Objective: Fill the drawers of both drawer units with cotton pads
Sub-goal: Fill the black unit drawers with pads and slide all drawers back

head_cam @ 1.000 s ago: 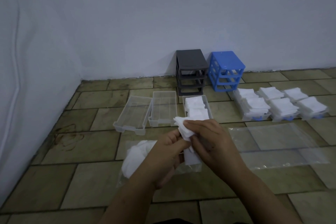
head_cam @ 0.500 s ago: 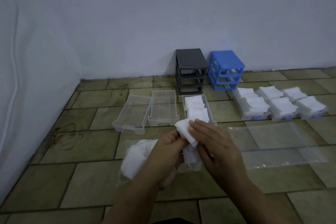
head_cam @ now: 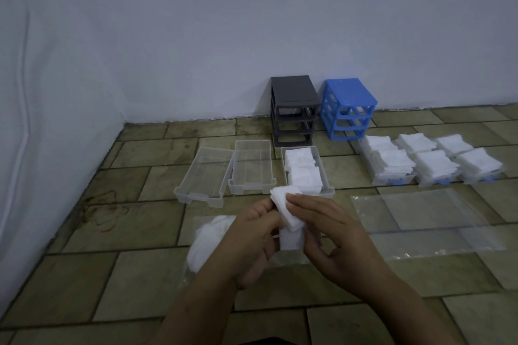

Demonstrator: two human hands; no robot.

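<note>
Fingers [head_cam: 301,200] of my right hand [head_cam: 330,238] curled over a small stack of cotton pads [head_cam: 287,209]; my left hand [head_cam: 253,235] pinched its near edge. Best squared flat before dropping into the half-filled drawer [head_cam: 325,176] just beyond. Two empty drawers [head_cam: 224,171] sat left, grey unit [head_cam: 294,109] and blue unit [head_cam: 347,106] behind.

The left hand [head_cam: 253,235] and right hand [head_cam: 333,235] are hiding the lower cotton pads [head_cam: 288,211]; the bag of pads [head_cam: 207,241] is lying partly hidden behind the left wrist.
</note>
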